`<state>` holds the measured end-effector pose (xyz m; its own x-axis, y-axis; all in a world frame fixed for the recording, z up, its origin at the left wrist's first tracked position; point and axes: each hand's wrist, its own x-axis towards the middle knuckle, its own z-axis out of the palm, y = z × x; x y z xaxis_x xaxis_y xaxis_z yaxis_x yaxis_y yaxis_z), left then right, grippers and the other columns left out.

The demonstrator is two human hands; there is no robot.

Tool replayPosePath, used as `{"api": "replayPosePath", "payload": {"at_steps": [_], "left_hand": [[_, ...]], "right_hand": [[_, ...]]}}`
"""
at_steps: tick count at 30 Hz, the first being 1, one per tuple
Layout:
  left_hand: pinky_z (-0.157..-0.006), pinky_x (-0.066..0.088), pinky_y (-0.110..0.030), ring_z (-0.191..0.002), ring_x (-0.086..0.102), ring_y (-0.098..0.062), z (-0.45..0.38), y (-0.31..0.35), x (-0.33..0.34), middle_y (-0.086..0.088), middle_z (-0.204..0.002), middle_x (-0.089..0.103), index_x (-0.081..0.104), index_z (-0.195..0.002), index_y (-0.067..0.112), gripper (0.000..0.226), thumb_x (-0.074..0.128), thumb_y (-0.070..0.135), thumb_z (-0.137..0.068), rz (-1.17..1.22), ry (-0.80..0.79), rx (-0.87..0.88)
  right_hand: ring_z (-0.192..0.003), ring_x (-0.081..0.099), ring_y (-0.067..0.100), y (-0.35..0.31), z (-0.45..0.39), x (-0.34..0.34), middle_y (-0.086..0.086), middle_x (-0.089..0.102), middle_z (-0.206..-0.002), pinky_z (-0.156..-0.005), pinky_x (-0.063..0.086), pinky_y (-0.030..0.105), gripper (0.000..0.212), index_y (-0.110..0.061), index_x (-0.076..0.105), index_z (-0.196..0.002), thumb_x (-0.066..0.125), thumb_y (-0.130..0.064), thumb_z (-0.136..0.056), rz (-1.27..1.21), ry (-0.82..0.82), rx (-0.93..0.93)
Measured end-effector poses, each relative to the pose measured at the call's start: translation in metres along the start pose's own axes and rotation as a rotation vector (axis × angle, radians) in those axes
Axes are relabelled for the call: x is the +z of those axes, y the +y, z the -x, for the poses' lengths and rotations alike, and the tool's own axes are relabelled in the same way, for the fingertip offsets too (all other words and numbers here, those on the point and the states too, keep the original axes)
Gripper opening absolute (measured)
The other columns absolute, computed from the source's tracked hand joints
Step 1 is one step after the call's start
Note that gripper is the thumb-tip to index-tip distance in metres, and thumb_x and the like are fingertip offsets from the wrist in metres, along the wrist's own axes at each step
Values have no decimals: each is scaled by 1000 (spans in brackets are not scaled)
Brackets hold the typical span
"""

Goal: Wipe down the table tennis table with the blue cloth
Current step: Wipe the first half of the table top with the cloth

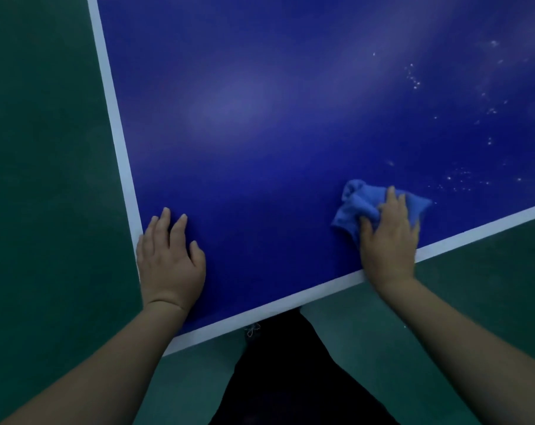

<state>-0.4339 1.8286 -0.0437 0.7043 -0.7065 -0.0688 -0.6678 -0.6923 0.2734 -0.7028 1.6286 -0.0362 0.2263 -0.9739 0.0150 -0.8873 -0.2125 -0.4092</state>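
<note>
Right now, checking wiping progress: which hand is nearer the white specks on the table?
Right. The right hand holds the blue cloth just below the specks; the left hand rests flat at the table's opposite corner.

Soft, crumpled blue cloth [356, 202] on the smooth table top [260, 118] — faint sheen, pale specks.

A green floor [45, 179] fills the left side and the lower right. Dark clothing [290, 378], probably trousers, hangs below the near edge at bottom centre. A small pale beaded thing [252, 329], perhaps a chain, sits at the top of it, too blurred to identify.
</note>
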Motion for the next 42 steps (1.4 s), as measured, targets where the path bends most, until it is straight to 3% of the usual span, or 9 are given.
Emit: {"api": "replayPosePath", "payload": {"at_steps": [8, 11, 15, 19, 22, 25, 30, 37, 42], "left_hand": [[-121, 11, -46, -147, 18, -27, -1, 1, 2, -8, -159, 26, 40, -146, 16, 53, 41, 29, -94, -21, -11, -23], [-122, 11, -44, -148, 18, -26, -1, 2, 0, -7, -159, 26, 40, -146, 17, 60, 31, 36, -89, -23, -12, -38], [-122, 12, -44, -147, 18, -25, 0, 3, 0, -7, -159, 26, 39, -146, 17, 56, 36, 32, -93, -39, -19, -45], [-121, 11, -43, -148, 19, -26, 0, 5, 0, -8, -159, 26, 40, -147, 15, 53, 48, 22, -95, -53, -24, -68], [-121, 10, -43, -148, 18, -27, 2, 13, -1, -8, -160, 24, 40, -147, 14, 51, 47, 20, -96, -41, -17, -137], [-122, 8, -43, -148, 15, -24, 15, 35, 4, -6, -160, 21, 38, -146, 14, 50, 43, 18, -97, 15, 31, -262], [-123, 4, -42, -149, 11, -23, 33, 91, 19, -5, -161, 18, 37, -146, 15, 51, 43, 16, -96, 57, 62, -280], [-122, 1, -42, -149, 10, -22, 29, 142, 40, -5, -162, 17, 33, -148, 17, 52, 39, 22, -97, 37, 21, -227], [-122, 5, -43, -149, 11, -21, 27, 142, 42, -4, -161, 20, 34, -147, 18, 52, 39, 25, -96, 40, 36, -282]], "right_hand": [[-146, 20, 21, -100, 1, 54, 5, 28, -156, -116, 17, 49, 36, -10, 56, -122, 57, -27, -91, -30, -337, -737], [-146, 21, 21, -92, -62, 49, 6, 25, -157, -116, 15, 46, 50, -8, 42, -141, 46, -32, -98, 104, -200, -487], [-148, 14, 21, -52, -44, 29, 4, 24, -158, -116, 8, 50, 32, -10, 51, -122, 48, -30, -97, 8, -115, -175], [-146, 20, 23, -79, 17, 46, 4, 30, -156, -115, 17, 51, 29, -11, 56, -113, 60, -24, -87, -33, -338, -670], [-147, 16, 17, -121, -20, 59, 0, 22, -159, -116, 12, 44, 41, -13, 51, -129, 50, -35, -95, 35, -414, -916], [-147, 17, 16, -109, -93, 54, 0, 22, -159, -115, 9, 42, 50, -14, 41, -141, 44, -37, -97, 153, -302, -718], [-147, 15, 22, 6, -98, 3, 3, 27, -157, -117, 9, 54, 36, -12, 51, -124, 45, -35, -98, -14, -90, -153], [-146, 20, 22, 1, -107, 9, 4, 29, -156, -115, 13, 47, 32, -10, 55, -119, 54, -30, -95, 39, -291, -691], [-147, 17, 21, 60, -184, -24, 4, 27, -157, -118, 10, 52, 41, -9, 48, -130, 43, -35, -99, 28, -89, -153]]}}
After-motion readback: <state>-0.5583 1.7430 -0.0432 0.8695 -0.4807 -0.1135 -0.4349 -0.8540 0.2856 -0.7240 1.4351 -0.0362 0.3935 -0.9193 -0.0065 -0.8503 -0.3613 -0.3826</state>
